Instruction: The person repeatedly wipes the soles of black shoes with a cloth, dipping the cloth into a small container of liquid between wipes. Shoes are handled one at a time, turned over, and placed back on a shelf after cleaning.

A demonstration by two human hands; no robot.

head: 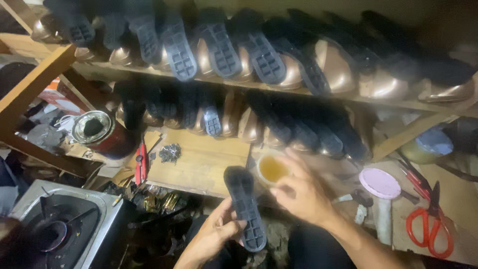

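The left hand (216,234) grips a dark ridged rubber shoe sole (244,206) steady, tread upward, while the right hand (301,192) closes around a small cup of amber glue (273,169), best kept level.

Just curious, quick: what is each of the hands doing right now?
Left hand: closed on a black sole.
Right hand: at a small cup of yellowish liquid; its grip is too blurred to tell.

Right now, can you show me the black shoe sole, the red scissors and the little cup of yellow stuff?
black rubber shoe sole (244,206): head view, middle of its treaded underside.
red-handled metal scissors (429,230): head view, on the handle loops.
small white cup of yellow liquid (273,169): head view, the liquid surface.
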